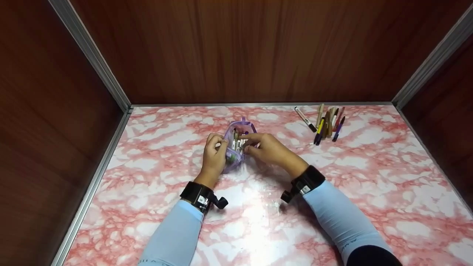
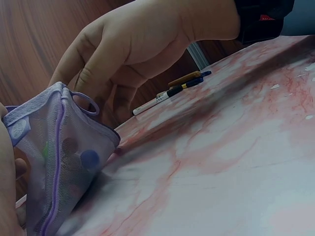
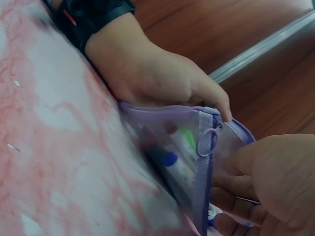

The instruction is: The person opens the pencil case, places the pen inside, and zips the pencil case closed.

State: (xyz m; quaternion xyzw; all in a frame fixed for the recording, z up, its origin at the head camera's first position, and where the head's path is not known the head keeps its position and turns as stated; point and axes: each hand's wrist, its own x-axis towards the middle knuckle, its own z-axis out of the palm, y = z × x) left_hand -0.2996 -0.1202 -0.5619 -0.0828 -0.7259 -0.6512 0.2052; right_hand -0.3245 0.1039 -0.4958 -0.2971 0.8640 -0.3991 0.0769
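A purple mesh pencil case [image 1: 232, 166] stands unzipped on the marbled tabletop, with several pens [image 1: 236, 145] inside. At its left rim, my left hand [image 1: 215, 153] pinches the edge between thumb and fingers. My right hand [image 1: 271, 149] is at the opening from the right, fingers bent over the pens; whether they hold one is hidden. In the right wrist view, a zipper pull ring [image 3: 206, 142] hangs at the case's corner, and the right hand's bent fingers [image 3: 238, 187] lie at the opening. Blue and green caps show through the mesh.
To the right at the back lies a loose heap of pens and markers [image 1: 327, 125], with a white marker [image 1: 305, 119] beside it. Dark wood-look panels [image 1: 258, 51] with metal edging enclose the table on the back and both sides.
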